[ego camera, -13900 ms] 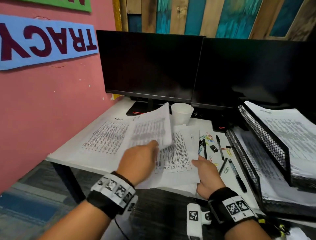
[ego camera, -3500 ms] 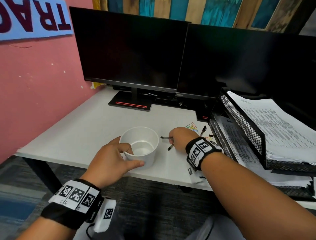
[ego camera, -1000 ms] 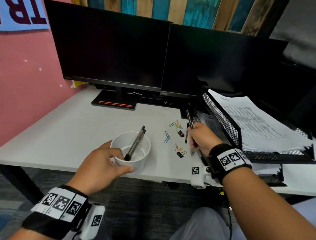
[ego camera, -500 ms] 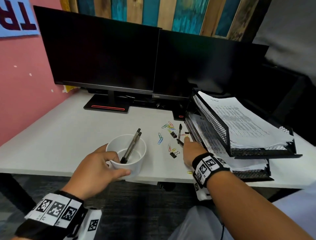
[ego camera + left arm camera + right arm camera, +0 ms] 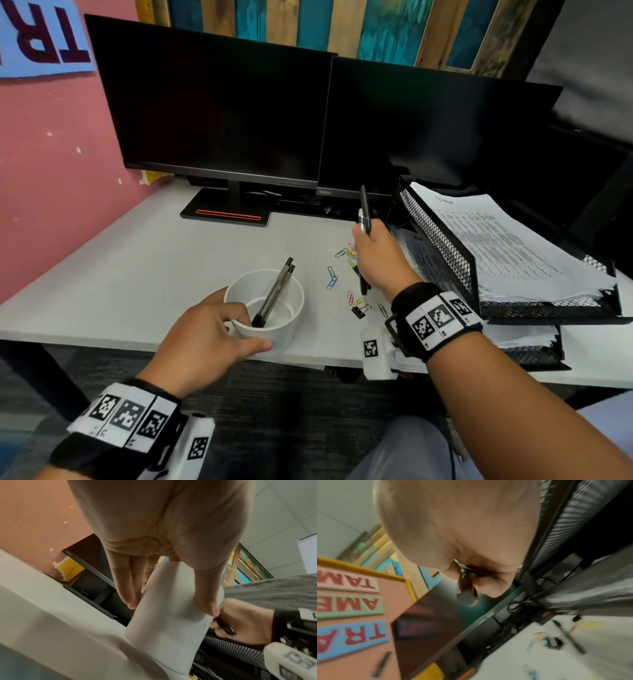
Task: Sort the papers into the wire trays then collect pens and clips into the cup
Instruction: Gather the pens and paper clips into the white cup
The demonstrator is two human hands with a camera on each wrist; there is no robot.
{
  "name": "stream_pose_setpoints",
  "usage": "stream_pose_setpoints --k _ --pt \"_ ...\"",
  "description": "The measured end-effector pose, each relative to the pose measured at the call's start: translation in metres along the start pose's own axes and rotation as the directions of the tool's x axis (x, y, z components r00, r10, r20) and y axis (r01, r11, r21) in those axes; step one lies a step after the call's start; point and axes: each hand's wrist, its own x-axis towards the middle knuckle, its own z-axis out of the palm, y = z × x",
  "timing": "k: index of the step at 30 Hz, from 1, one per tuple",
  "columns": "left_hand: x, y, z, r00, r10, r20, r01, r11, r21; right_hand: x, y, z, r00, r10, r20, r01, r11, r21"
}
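A white cup (image 5: 274, 329) stands near the desk's front edge with two dark pens (image 5: 274, 291) leaning in it. My left hand (image 5: 248, 327) grips the cup's side; the left wrist view shows thumb and fingers round the cup (image 5: 171, 615). My right hand (image 5: 371, 253) is raised beside the wire trays (image 5: 442, 240) and grips a black pen (image 5: 365, 209) that points upward. Another pen (image 5: 362, 286) lies on the desk, partly hidden under that hand. Coloured paper clips (image 5: 331, 277) and a black binder clip (image 5: 359, 311) lie scattered between cup and trays. Printed papers (image 5: 503, 246) fill the trays.
Two dark monitors (image 5: 219, 102) stand along the back of the white desk (image 5: 137, 257), one on a stand with a red stripe (image 5: 227, 215). A pink wall (image 5: 51, 171) closes the left side. The stacked trays take up the right end.
My right hand has risen from the desk beside the trays with a pen now upright in its grip. The left hand keeps its hold on the cup with two pens inside.
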Motion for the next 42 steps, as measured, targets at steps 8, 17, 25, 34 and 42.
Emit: stream_pose_setpoints --k 8,17,25,34,42 --pt "0.003 0.009 0.007 0.999 0.032 0.04 -0.033 0.999 0.024 -0.044 -0.06 0.044 0.95 -0.215 0.226 0.058 0.833 0.55" --pt "0.006 0.01 0.005 0.999 0.031 0.01 -0.031 0.999 0.03 -0.047 -0.043 0.075 0.903 -0.268 0.336 0.098 0.889 0.446" --pt "0.006 0.005 0.001 1.0 0.006 0.021 -0.006 1.0 0.012 0.005 -0.014 0.047 0.982 -0.145 -0.124 0.182 0.912 0.368" --pt "0.004 0.001 -0.007 1.0 0.011 0.013 -0.011 1.0 0.014 0.085 0.074 0.011 0.985 0.159 -0.06 -0.156 0.707 -0.689" --pt "0.001 -0.003 -0.015 1.0 -0.016 0.009 0.016 1.0 0.022 0.081 0.087 0.018 0.97 0.239 -0.042 -0.179 0.588 -0.789"
